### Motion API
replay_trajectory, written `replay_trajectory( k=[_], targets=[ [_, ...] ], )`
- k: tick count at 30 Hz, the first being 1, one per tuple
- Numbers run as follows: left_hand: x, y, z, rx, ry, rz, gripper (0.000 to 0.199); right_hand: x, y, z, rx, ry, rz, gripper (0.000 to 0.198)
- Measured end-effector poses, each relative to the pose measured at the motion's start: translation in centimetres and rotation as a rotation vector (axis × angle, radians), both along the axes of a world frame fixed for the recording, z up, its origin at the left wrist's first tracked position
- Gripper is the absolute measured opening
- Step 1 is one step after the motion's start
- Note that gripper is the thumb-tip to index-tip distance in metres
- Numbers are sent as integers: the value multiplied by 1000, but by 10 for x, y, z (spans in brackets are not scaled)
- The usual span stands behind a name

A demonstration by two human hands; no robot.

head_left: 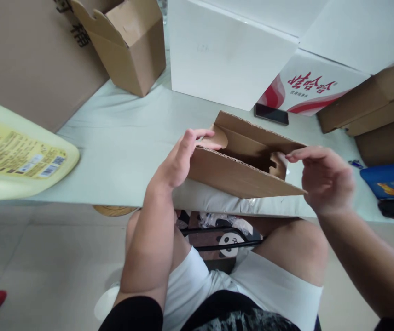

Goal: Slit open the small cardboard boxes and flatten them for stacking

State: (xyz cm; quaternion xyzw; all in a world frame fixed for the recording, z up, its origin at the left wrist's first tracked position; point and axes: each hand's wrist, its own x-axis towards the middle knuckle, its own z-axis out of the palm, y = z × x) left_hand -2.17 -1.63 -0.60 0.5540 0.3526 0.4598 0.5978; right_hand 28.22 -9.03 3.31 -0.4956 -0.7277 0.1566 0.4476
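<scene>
Though shadowed inside reads unclear, cardboard box [240,177] stands open, plain brown.

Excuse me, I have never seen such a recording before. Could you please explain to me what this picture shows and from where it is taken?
Gladly. There is no machine here, only a person's two bare hands. The one picture comes from a camera worn on the head, looking forward and down, so the person's own arms and lap show below.

The left hand is at the left end of an open cardboard box, the right hand at its right end. How firmly they hold it, I cannot tell.

On the pale cloth there are also a yellow bottle at the left, another open carton, a large white box and a dark phone.
</scene>
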Motion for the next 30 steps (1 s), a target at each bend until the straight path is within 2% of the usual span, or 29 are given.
replay_trajectory(
  k=[1,3,4,6,7,8,10,11,13,16,19,21,24,27,30],
  targets=[
    [0,0,1,21,10,9,67,4,-3,-5,48,13,-10,43],
    [2,0,3,104,92,16,57,8,-8,-14,84,-34,-141,27],
    [3,1,3,155,149,24,48,9,-9,-19,78,-63,-236,30],
    [7,2,0,233,231,73,30,8,-12,-26,26,-71,-364,55],
    [8,3,-2,254,238,111,33,7,-12,-30,-17,-63,-366,66],
    [10,3,-5,266,225,149,42,6,-13,-33,-68,-64,-332,67],
    [12,5,-9,303,184,198,56,5,-15,-38,-131,-74,-233,51],
    [13,5,-10,332,177,202,56,5,-17,-40,-143,-82,-181,42],
    [15,6,-8,377,200,170,43,7,-22,-44,-144,-105,-91,35],
    [16,5,-3,359,267,107,20,13,-34,-57,-125,-125,-40,41],
    [17,4,0,332,284,124,20,18,-42,-80,-131,10,-87,56],
    [17,5,0,321,278,162,20,18,-45,-98,-208,208,-134,64],
    [15,8,-2,284,245,274,18,13,-46,-116,-402,422,-147,66],
    [12,14,-9,256,174,445,21,2,-41,-112,-494,447,-40,64],
    [7,20,-22,208,114,575,41,-11,-33,-89,-408,360,26,69]
  ],
)
